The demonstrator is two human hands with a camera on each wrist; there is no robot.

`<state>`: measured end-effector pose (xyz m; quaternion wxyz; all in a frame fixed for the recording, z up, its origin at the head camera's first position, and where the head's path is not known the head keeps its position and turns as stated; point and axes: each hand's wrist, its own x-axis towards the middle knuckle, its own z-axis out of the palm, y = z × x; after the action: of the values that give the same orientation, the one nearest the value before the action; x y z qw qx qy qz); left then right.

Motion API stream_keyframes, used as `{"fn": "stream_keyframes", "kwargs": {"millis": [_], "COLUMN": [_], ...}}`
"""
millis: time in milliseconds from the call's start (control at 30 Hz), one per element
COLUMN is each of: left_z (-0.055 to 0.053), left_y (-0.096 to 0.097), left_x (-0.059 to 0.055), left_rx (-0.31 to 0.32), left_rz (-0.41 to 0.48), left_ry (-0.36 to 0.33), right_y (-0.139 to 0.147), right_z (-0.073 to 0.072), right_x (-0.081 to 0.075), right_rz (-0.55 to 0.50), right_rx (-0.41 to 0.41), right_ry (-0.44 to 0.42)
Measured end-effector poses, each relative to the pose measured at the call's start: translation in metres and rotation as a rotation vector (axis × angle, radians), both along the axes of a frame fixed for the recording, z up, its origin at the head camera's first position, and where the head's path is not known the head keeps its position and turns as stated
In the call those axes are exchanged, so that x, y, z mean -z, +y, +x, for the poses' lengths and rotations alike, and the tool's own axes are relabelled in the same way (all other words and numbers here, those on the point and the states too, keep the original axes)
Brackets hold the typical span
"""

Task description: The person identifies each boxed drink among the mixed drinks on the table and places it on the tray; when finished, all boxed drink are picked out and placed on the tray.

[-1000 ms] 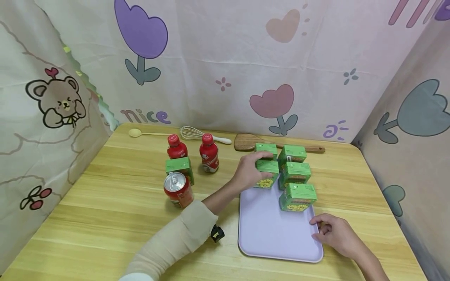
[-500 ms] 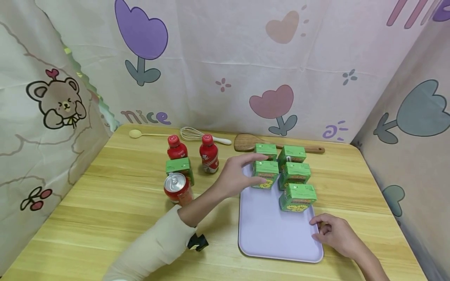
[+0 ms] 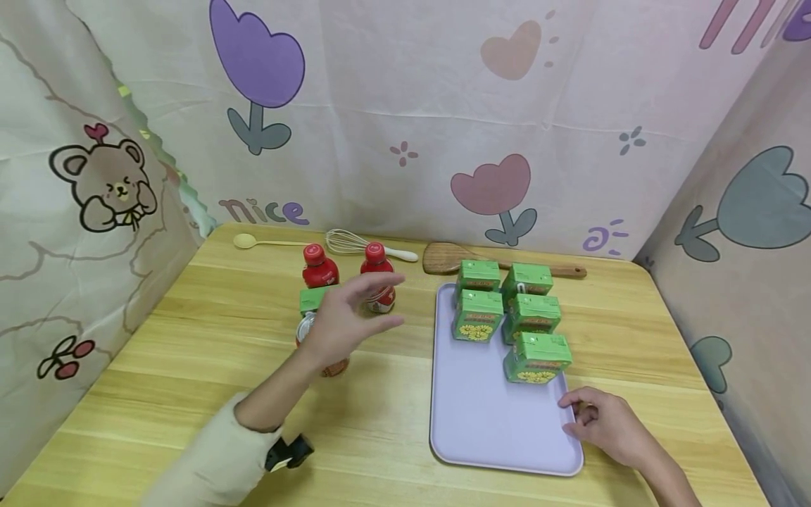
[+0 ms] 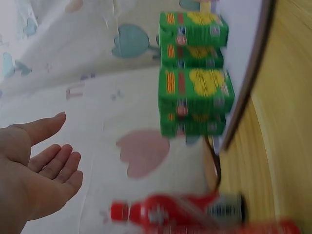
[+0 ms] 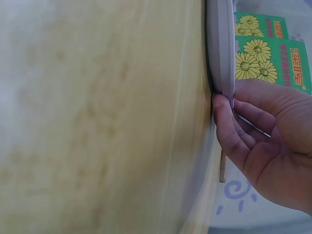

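Note:
My left hand [image 3: 338,320] hovers above the table's left side with thumb and fingers spread apart, holding nothing. Partly hidden behind it are a red cola can [image 3: 334,367] and a green drink carton [image 3: 310,300]. Two red bottles [image 3: 319,270] stand just beyond. On the right, my right hand [image 3: 608,426] pinches the edge of the lilac tray [image 3: 500,429]; in the right wrist view its fingertips meet at the rim. Several green drink cartons [image 3: 478,317] stand in two columns on the tray's far part, two on the left and three on the right.
Along the table's back edge lie a yellow spoon [image 3: 243,241], a whisk [image 3: 348,241] with a white handle and a wooden spatula [image 3: 443,258]. Printed cloth [image 3: 380,105] hangs behind the table and at both sides.
My left hand has let go of the front-left drink carton on the tray and moved left, over the can and carton there. The right hand has stayed at the tray's edge.

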<state>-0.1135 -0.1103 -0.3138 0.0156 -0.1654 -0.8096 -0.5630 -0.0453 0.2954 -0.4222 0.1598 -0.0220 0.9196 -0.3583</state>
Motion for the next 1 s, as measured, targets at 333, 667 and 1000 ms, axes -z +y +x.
{"fn": "stream_keyframes", "kwargs": {"millis": [333, 667, 1000], "left_z": [-0.002, -0.007, -0.018], "left_y": [-0.069, -0.118, -0.136], "left_x": [0.007, 0.028, 0.048], "left_rx": [-0.122, -0.238, -0.188], "left_rz": [-0.120, -0.209, -0.252], "left_ry": [0.013, 0.014, -0.057], "right_y": [-0.001, -0.001, -0.001], "right_z": [0.000, 0.000, 0.000], "right_x": [-0.001, -0.002, -0.001], "right_rz": [0.001, 0.008, 0.001], "right_rx": [0.002, -0.005, -0.006], "right_ry": [-0.004, 0.004, -0.002]}}
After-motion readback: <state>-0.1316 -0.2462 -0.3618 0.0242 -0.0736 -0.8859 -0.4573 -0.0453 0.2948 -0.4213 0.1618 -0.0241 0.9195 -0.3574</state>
